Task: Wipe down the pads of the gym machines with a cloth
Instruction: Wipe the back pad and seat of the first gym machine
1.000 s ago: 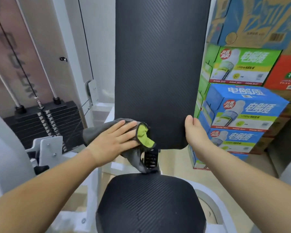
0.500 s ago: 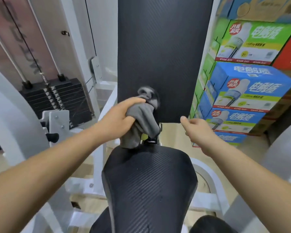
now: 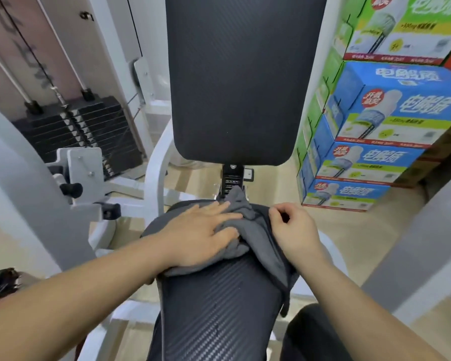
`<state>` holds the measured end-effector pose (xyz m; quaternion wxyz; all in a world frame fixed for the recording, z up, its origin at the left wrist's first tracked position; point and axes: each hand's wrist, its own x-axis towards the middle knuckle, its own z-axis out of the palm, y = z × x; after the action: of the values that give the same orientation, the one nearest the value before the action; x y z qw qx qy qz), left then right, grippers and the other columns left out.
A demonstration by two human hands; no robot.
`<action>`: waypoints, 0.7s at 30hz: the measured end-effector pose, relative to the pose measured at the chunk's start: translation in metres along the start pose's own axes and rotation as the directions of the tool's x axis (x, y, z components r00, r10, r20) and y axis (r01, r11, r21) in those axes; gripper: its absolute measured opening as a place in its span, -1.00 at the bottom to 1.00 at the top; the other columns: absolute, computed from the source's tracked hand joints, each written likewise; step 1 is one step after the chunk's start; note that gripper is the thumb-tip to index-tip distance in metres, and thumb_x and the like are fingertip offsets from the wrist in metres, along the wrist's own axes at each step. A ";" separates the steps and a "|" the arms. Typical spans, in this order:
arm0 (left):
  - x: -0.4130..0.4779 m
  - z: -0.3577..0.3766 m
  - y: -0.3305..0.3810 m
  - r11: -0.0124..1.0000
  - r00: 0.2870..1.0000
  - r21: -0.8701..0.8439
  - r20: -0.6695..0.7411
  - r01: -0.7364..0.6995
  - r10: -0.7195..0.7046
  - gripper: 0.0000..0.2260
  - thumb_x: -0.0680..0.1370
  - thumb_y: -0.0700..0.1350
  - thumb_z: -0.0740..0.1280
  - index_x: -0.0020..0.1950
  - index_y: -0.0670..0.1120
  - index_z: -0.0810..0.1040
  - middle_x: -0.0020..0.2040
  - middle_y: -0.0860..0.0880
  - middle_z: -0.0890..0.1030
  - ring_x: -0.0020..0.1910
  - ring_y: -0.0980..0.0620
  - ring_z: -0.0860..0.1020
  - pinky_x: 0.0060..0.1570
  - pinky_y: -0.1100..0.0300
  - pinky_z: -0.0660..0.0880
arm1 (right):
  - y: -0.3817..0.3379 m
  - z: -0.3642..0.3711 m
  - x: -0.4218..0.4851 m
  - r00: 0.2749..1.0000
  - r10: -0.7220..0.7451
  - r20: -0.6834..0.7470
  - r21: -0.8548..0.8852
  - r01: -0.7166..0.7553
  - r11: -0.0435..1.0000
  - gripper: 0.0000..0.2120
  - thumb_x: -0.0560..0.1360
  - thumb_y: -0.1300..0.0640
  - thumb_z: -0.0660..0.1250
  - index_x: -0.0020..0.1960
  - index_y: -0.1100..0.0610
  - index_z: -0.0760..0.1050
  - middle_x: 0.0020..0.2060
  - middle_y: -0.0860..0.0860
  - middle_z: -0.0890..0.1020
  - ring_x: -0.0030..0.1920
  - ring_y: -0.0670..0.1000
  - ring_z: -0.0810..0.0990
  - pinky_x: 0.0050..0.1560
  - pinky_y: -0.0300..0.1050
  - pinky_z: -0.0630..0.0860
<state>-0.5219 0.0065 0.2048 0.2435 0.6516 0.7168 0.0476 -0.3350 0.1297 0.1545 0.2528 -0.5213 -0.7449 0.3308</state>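
The grey cloth (image 3: 261, 242) lies bunched on the far end of the seat pad (image 3: 219, 308), below the upright back pad (image 3: 242, 79) at twelve o'clock. The left hand (image 3: 201, 230) presses it down from nine o'clock, fingers (image 3: 219, 207) straight and slightly spread, likely to anchor it for wiping. The right hand (image 3: 294, 230) at three o'clock pinches the cloth's edge with curled fingers, seemingly to spread it flat.
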 end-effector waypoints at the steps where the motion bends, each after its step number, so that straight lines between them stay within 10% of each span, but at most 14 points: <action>1: 0.013 -0.005 -0.007 0.999 0.999 0.023 -0.015 0.047 -0.047 -0.50 0.66 0.28 -0.06 0.63 0.32 0.13 0.69 0.13 0.04 0.67 0.05 0.02 0.61 -0.12 0.01 | 0.001 0.001 0.000 1.000 0.021 0.012 0.011 -0.021 1.000 -0.82 0.61 0.06 0.34 0.06 0.09 0.69 0.01 0.05 0.67 0.06 0.09 0.60 0.03 -0.13 0.42; 4: 0.031 -0.007 -0.009 0.981 0.986 0.095 0.002 0.167 -0.168 -0.40 0.58 0.39 -0.11 0.62 0.32 0.12 0.70 0.07 0.06 0.67 -0.06 0.06 0.57 -0.27 0.02 | 0.004 -0.001 -0.002 0.997 0.053 0.053 0.025 -0.055 0.998 -0.80 0.58 0.09 0.36 0.13 0.12 0.68 0.09 0.03 0.62 0.08 0.02 0.55 0.06 -0.19 0.36; 12: -0.059 0.012 0.016 0.993 0.998 -0.101 0.015 -0.060 0.062 -0.41 0.51 0.43 0.02 0.56 0.41 0.20 0.65 0.31 0.03 0.61 0.34 -0.12 0.64 0.04 -0.17 | 0.003 0.004 0.003 0.981 0.185 0.062 0.049 -0.188 0.981 -0.64 0.57 0.05 0.40 0.33 0.15 0.60 0.29 0.11 0.61 0.28 0.12 0.58 0.29 -0.09 0.43; 21: -0.014 0.020 0.066 0.998 0.997 -0.044 0.064 0.052 -0.049 -0.31 0.60 0.41 0.06 0.68 0.17 0.05 0.71 -0.05 -0.05 0.68 -0.05 -0.12 0.62 -0.16 -0.18 | -0.006 -0.006 -0.015 0.971 0.124 -0.204 0.325 -0.053 0.944 -0.74 0.65 0.13 0.27 0.30 0.08 0.58 0.22 0.03 0.64 0.26 0.03 0.58 0.25 -0.12 0.46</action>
<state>-0.4527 -0.0027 0.2168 0.2817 0.6289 0.7237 0.0376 -0.3289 0.1159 0.1623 0.3993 -0.5405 -0.6251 0.3971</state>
